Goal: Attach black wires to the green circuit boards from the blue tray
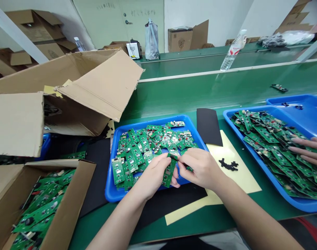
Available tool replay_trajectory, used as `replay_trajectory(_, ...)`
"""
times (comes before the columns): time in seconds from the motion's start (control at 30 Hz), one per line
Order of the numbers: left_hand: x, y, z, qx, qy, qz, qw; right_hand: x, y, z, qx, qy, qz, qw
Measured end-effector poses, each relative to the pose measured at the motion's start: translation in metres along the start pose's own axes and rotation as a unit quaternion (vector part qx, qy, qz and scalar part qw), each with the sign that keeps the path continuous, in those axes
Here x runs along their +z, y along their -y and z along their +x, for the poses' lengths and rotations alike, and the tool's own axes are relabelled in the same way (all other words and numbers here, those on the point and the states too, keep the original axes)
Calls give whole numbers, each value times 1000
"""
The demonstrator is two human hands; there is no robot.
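Bare forearms point(116, 222) rise to a left hand point(153, 175), closed around a narrow green circuit board point(169, 172), and a right hand point(200, 168), its fingertips point(181, 165) pinching the board's top end, just above a blue plastic tray point(158, 121) heaped with green boards. Rightward, a co-worker's fingers point(306, 149) rest on boards in another blue tray point(241, 108); leftward, boards fill a brown cardboard box point(75, 198).

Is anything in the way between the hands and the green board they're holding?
Nothing visible is in the way. The left hand is right on the green circuit board, holding it from the side, and the right hand touches its top end.
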State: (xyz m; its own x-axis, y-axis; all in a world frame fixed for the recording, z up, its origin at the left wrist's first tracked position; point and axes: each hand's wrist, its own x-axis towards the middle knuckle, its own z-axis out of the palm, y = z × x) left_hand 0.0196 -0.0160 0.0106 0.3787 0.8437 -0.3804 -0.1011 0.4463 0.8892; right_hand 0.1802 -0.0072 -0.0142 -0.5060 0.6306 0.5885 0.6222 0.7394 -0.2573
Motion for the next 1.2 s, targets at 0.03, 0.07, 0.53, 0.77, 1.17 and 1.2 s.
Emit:
replay_trajectory(0.03,0,0,0,1,-1,1,1000,0,0,0,-1,2,1,1000)
replay_trajectory(0.07,0,0,0,3,-3,1,1000,0,0,0,-1,2,2,1000)
replay_trajectory(0.53,-2,1,1,47,16,109,993,-2,-1,1,76,-13,55,995)
replay_trajectory(0.77,-3,-1,1,48,40,135,989,-3,-4,1,82,-40,36,995)
replay_trajectory(1.17,-3,-2,-1,62,64,200,976,-5,-4,5,36,-43,23,998)
replay_trajectory(1.2,-4,-2,-1,64,70,206,974,-5,-3,5,33,-45,24,998)
